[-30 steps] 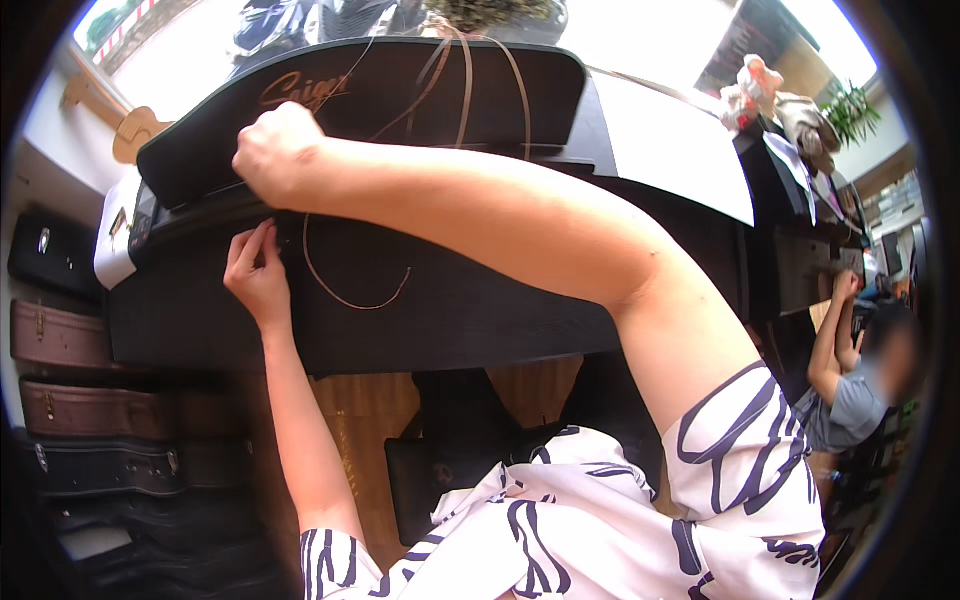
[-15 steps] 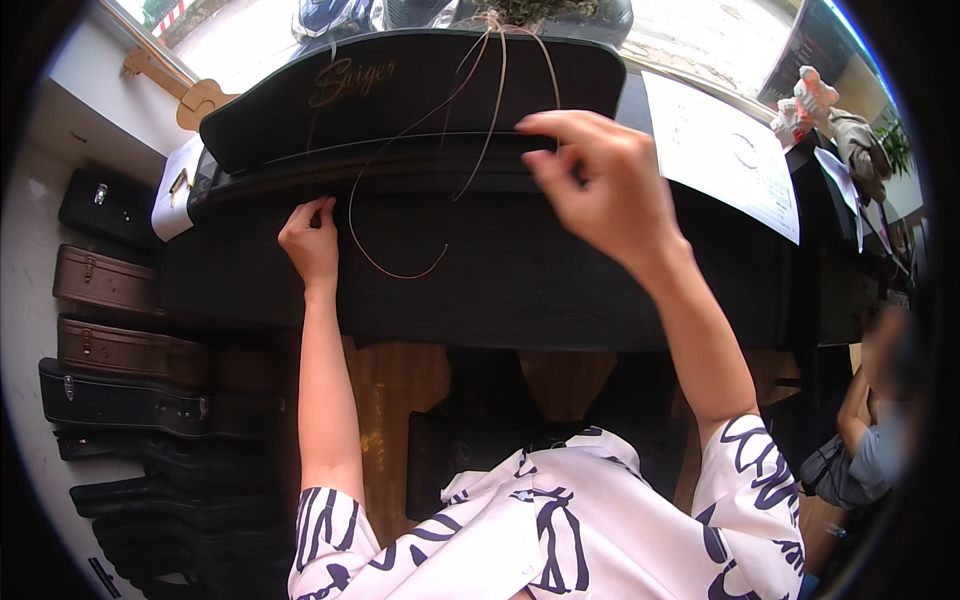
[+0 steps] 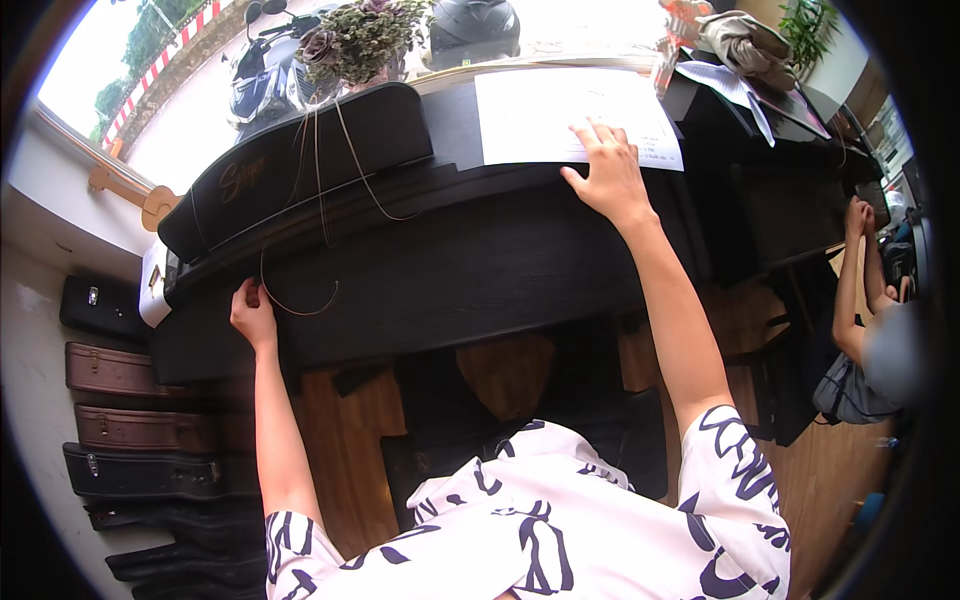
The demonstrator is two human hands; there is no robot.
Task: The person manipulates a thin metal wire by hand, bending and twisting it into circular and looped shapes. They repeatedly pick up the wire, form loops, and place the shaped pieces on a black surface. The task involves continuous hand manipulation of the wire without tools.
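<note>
My left hand (image 3: pixel 251 302) is at the left of a black piano (image 3: pixel 470 260), just below its music stand (image 3: pixel 375 125). Its fingertips are curled together; whatever they may hold is too small to make out. Thin pale strings (image 3: pixel 347 142) hang over the stand, and one thin line loops down onto the lid (image 3: pixel 337 290) beside that hand. My right hand (image 3: pixel 610 170) is open, thumb out and fingers spread, its fingertips over a white printed sheet (image 3: pixel 515 115) at the piano's back right, apparently touching it.
Instrument cases (image 3: pixel 140 430) are stacked at left, below a small wooden guitar (image 3: pixel 155 208). Dried flowers (image 3: pixel 355 45) stand behind the music stand, before a window showing a parked motorbike (image 3: pixel 255 90). At right, another person (image 3: pixel 850 330) reaches toward a dark desk holding papers and grey cloth (image 3: pixel 750 50).
My right hand has swung from over the music stand rightward to the white sheet, its fingers spreading. My left hand remains pinched by the left of the lid. The view has shifted.
</note>
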